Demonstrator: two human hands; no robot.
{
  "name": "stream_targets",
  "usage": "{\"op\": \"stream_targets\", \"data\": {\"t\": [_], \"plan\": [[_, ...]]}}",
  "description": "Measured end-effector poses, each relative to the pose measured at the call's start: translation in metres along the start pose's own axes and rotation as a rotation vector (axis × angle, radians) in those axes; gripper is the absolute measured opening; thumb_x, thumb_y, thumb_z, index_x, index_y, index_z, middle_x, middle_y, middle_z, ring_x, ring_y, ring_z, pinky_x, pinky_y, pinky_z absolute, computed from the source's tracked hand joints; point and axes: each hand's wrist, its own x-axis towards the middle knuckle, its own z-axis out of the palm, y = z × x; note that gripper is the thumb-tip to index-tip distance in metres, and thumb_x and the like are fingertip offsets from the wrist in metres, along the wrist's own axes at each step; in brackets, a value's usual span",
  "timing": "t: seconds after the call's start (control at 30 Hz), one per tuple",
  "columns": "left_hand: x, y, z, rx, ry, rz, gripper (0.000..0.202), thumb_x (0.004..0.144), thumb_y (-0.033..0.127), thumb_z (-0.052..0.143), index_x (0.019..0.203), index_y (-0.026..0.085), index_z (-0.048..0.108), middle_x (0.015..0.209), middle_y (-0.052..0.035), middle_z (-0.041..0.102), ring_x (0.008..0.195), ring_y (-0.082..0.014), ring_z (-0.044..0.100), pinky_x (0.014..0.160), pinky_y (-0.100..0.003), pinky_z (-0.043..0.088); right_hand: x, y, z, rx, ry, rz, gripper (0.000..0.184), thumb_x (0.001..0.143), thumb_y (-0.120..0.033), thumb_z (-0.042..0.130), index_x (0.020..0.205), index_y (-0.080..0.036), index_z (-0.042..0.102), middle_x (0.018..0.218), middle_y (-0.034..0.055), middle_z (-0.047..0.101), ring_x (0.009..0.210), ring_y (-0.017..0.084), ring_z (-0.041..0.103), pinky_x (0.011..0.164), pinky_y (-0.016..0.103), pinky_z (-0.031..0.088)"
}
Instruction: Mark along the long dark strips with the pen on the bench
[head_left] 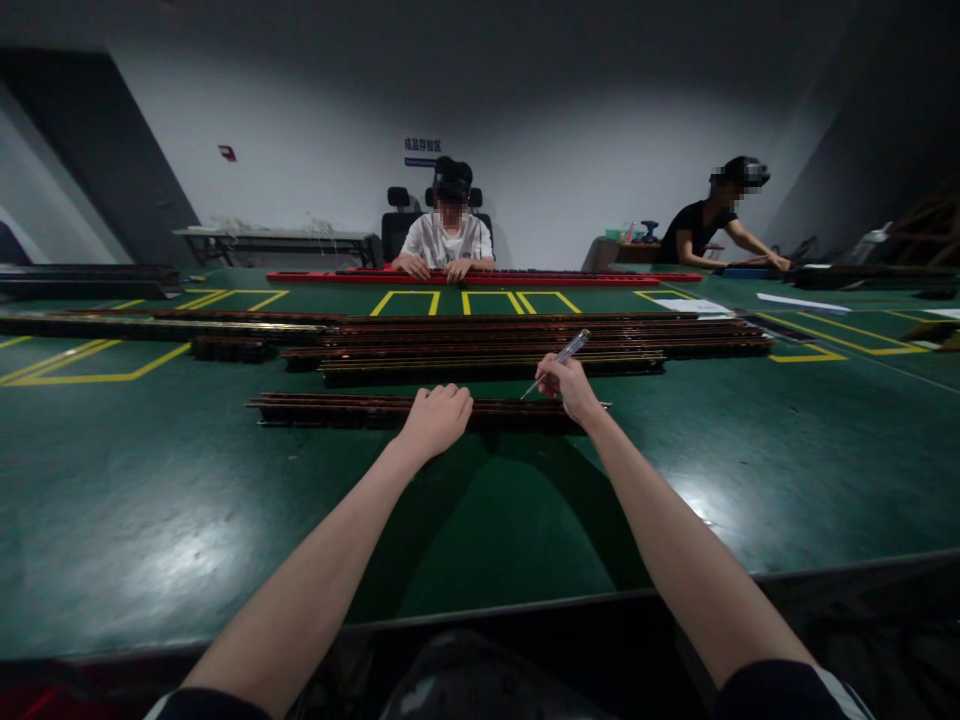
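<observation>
A long dark rail with copper-coloured edges (337, 408) lies crosswise on the green table (480, 540) in front of me. My left hand (439, 415) is closed over its middle, fingers curled over the far side. In my right hand (566, 382) is a screwdriver (574, 346) with a clear handle, gripped like a pen. The thin shaft slants down to the left, its tip at the rail between my hands. Whether the tip touches the rail I cannot tell. Just beyond lies a stack of similar long rails (495, 340).
Across the table a person in a white shirt (450, 240) handles a long red rail (600, 278). Another person in black (697, 230) works at the far right. More dark rails (82, 280) lie at the left. White paper (690, 307) and yellow tape lines mark the tabletop.
</observation>
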Motion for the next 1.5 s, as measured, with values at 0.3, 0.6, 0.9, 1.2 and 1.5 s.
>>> {"op": "stream_targets", "data": {"t": [0.3,0.6,0.9,1.2,1.5], "plan": [[-0.004,0.011,0.001,-0.018,0.136,0.058,0.039,0.097,0.029,0.028,0.116,0.020,0.061,0.119,-0.0086,0.066,0.110,-0.0225,0.060,0.101,-0.044,0.038,-0.002,-0.001,0.001,-0.036,0.013,-0.044,0.019,0.065,-0.036,0.059,0.056,-0.020,0.052,0.043,-0.0027,0.049,0.039,0.010,0.046,0.039,0.022,0.030],[-0.004,0.017,0.008,0.033,0.110,0.134,0.041,0.094,0.039,0.039,0.126,0.018,0.054,0.125,-0.0115,0.062,0.113,-0.0251,0.057,0.099,-0.044,0.038,-0.001,0.001,0.003,-0.014,-0.001,-0.055,0.020,0.066,-0.035,0.059,0.057,-0.020,0.050,0.046,-0.0032,0.050,0.040,0.009,0.047,0.040,0.021,0.032],[-0.002,0.015,0.003,0.033,0.086,0.081,0.037,0.091,0.039,0.042,0.117,0.018,0.057,0.119,-0.0122,0.063,0.109,-0.0266,0.058,0.093,-0.043,0.041,-0.006,-0.006,0.006,-0.074,-0.072,-0.070,0.024,0.068,-0.040,0.062,0.060,-0.020,0.052,0.048,-0.0022,0.053,0.045,0.011,0.051,0.045,0.023,0.036],[-0.002,0.010,0.003,0.091,0.111,0.054,0.035,0.089,0.030,0.040,0.116,0.019,0.059,0.122,-0.0128,0.061,0.110,-0.0289,0.056,0.096,-0.047,0.038,-0.011,-0.012,0.015,-0.168,-0.208,-0.113,0.021,0.070,-0.038,0.062,0.066,-0.018,0.057,0.055,0.0007,0.063,0.049,0.011,0.055,0.050,0.023,0.040],[0.000,0.011,0.004,0.106,0.108,0.075,0.037,0.089,0.026,0.037,0.117,0.019,0.060,0.120,-0.0122,0.064,0.108,-0.0277,0.057,0.096,-0.047,0.037,-0.008,-0.013,0.012,-0.154,-0.165,-0.083,0.018,0.069,-0.035,0.063,0.063,-0.018,0.058,0.053,0.0018,0.064,0.048,0.012,0.056,0.049,0.024,0.041]]}}
